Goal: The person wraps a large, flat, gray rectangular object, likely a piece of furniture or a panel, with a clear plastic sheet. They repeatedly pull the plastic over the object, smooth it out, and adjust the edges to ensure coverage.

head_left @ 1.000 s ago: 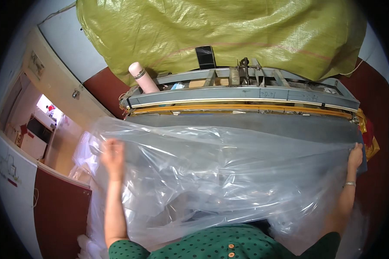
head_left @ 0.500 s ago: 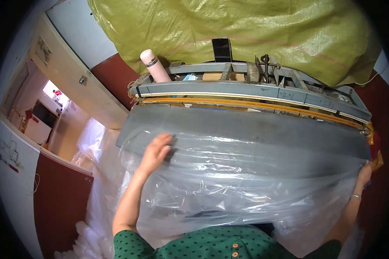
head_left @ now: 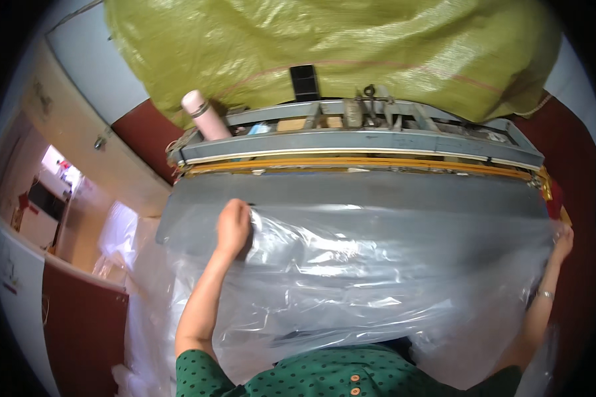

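A wide sheet of clear plastic film (head_left: 351, 278) drapes over the grey work surface (head_left: 351, 188) and hangs toward my body. My left hand (head_left: 234, 228) is closed on the film's far edge, left of the middle, and creases fan out from its grip. At the right end of the surface, my right hand (head_left: 562, 239) pinches the corner of the film. Between the two hands the edge runs almost straight across the grey surface.
Behind the surface stands a grey metal frame (head_left: 404, 143) with orange strips along it. A pink flask (head_left: 205, 116) and a black phone (head_left: 304, 83) rest there. Yellow-green woven sheeting (head_left: 338, 40) covers the back. More film lies at the left, near an open door (head_left: 93, 126).
My left hand has gone from spread over the film to closed on its edge. The film's edge is pulled straighter. My right hand keeps its grip; the whole view has shifted slightly.
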### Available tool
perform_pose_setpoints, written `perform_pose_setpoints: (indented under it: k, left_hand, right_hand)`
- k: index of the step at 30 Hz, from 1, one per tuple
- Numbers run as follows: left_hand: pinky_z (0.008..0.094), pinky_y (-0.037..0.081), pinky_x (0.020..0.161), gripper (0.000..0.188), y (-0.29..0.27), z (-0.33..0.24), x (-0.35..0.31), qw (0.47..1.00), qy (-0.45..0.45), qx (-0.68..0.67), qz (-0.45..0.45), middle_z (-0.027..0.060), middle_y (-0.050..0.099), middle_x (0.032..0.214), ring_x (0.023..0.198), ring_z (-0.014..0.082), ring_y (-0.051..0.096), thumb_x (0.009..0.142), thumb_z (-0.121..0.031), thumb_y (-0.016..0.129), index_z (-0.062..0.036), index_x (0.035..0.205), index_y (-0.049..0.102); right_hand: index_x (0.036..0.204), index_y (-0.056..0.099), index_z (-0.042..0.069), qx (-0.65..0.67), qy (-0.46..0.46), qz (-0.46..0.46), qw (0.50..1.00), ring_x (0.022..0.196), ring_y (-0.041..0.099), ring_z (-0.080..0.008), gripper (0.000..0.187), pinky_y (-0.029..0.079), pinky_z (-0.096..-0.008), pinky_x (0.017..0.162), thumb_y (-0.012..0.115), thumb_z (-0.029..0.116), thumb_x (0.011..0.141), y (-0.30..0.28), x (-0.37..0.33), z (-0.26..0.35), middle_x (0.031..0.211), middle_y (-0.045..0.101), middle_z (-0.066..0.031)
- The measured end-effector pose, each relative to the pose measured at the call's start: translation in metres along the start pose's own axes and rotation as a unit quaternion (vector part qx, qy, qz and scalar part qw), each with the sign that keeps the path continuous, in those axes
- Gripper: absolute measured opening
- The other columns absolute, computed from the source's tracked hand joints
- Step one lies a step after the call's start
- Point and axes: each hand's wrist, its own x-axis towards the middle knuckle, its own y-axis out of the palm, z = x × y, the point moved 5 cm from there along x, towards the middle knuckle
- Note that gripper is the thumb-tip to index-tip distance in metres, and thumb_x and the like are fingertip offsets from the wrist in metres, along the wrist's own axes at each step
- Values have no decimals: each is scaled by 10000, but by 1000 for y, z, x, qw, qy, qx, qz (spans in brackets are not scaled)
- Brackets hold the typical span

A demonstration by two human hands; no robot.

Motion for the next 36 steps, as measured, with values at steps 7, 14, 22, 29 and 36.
perform_pose_setpoints:
  k: [7, 14, 22, 29, 36]
  left_hand:
    - [229, 326, 457, 114, 16, 62, 43, 951, -147, -197, -189, -9, 426, 662, 555, 55, 387, 881, -138, 451, -72, 789, 444]
    - [216, 323, 542, 116, 21, 141, 77, 953, -132, -164, -219, -22, 418, 684, 608, 62, 356, 878, -122, 463, -56, 783, 452]
    - [205, 282, 492, 178, 46, 160, 101, 941, -156, -235, -188, -56, 373, 614, 556, 46, 317, 881, -167, 522, -86, 741, 446]
    - [188, 308, 509, 90, 33, 174, 90, 885, -227, -348, -209, -44, 436, 700, 581, 37, 378, 846, -97, 498, -119, 831, 412]
    - [202, 326, 509, 79, 40, 163, 92, 905, -235, -281, -216, -44, 426, 681, 582, 56, 372, 844, -133, 512, -87, 841, 448]
  right_hand:
    - [891, 560, 3, -152, -152, -38, 976, 796, 557, -306, 187, 432, -373, 757, 498, 177, 869, 139, -50, 40, 837, 583, -163]
    - [807, 527, 31, -74, -156, 23, 985, 567, 425, -85, 171, 392, -256, 540, 512, 179, 891, 268, -113, 97, 630, 469, -9]
    - [833, 525, 17, -31, -104, 5, 994, 651, 563, -187, 161, 453, -311, 625, 565, 173, 839, 269, -92, 74, 696, 571, -110]
    - [864, 494, 41, 20, -12, -16, 1000, 606, 555, -182, 83, 454, -301, 576, 520, 103, 816, 267, -90, 67, 713, 556, -92]
    - [919, 481, 63, 139, 81, -9, 987, 569, 547, -169, 81, 445, -297, 486, 473, 69, 838, 261, -80, 49, 691, 535, -74]
